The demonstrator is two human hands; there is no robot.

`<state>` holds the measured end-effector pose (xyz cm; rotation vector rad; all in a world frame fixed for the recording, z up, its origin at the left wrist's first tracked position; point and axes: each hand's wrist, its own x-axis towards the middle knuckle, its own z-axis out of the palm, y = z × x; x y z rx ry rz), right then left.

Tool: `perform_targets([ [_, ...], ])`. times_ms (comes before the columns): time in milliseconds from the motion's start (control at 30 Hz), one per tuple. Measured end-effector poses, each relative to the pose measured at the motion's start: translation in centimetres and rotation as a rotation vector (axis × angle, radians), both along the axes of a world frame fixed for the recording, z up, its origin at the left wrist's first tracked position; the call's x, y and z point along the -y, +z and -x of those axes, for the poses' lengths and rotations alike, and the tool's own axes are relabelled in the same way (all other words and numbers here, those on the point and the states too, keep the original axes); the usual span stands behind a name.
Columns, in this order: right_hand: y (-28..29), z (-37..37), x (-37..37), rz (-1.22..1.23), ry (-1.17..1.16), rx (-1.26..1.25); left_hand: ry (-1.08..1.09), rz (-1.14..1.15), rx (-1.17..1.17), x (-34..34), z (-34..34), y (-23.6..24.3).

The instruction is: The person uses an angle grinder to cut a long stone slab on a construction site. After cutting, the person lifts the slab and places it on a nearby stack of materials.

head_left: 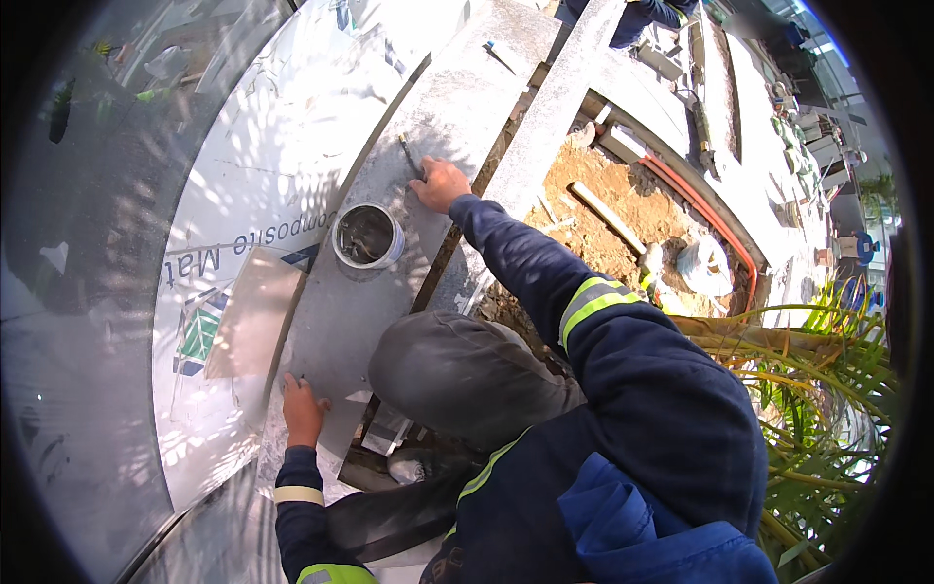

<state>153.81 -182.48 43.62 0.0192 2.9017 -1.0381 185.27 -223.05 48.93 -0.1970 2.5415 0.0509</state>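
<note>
My right hand (443, 184) is on the grey stone slab (355, 310), its fingers curled at the near end of a thin dark tool (409, 154) with a yellowish tip. The tool's exact kind is too small to make out. Just nearer to me stands a white bucket (368, 237) with grey, wet-looking stuff inside. My left hand (304, 413) rests at the slab's left edge, fingers and thumb apart, beside a small dark speck. Nothing shows in its grasp.
A beige tile (255, 313) lies on white printed sheeting (243, 209) at left. Right of the slab runs a gap, then a long pale plank (545, 122) and dug soil (593, 204) with an orange pipe (705, 206). Palm leaves (827, 389) hang at right. Another person (637, 19) is far off.
</note>
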Motion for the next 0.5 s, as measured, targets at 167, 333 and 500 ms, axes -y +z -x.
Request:
perform_targets([
  [167,-0.7,-2.4,-4.7,0.137,-0.006,-0.165,0.102,-0.034,-0.115,2.3,1.1,-0.1],
  [333,-1.2,-6.5,-9.7,0.036,-0.118,-0.053,0.209,-0.052,-0.302,5.9,1.6,-0.4],
  [500,-0.1,-4.5,-12.0,0.072,-0.094,0.081,0.212,-0.025,-0.260,7.1,1.3,-0.8],
])
